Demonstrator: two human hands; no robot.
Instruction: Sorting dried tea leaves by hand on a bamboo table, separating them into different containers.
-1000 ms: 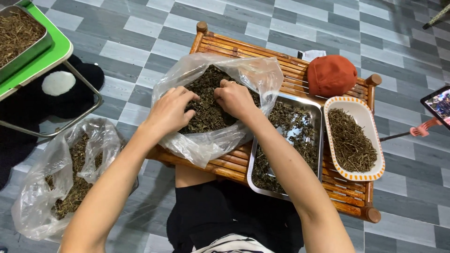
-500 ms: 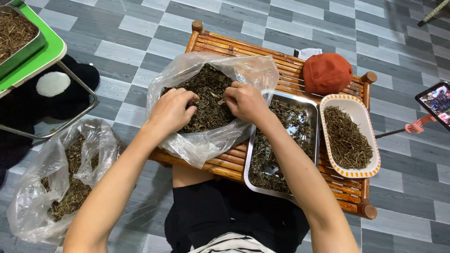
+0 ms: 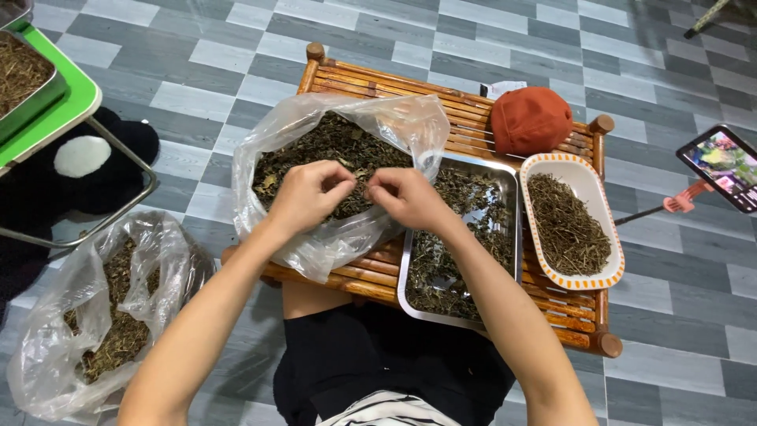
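A clear plastic bag full of dark dried herbs lies open on a low bamboo table. Both my hands hover over the bag's near side. My left hand and my right hand pinch a small sprig of dried herb between their fingertips, almost touching each other. Right of the bag stands a steel tray holding more dried herbs. Beside that tray sits a white oval dish with an orange rim, filled with thin brown stems.
An orange cap lies at the table's far right. A second plastic bag of dried plant scraps sits on the tiled floor at left. A green tray with a metal pan rests on a wire stand. A phone on a holder is at right.
My hands have lifted out of the herb pile and come together, fingertips now pinching one sprig. The view has shifted slightly.
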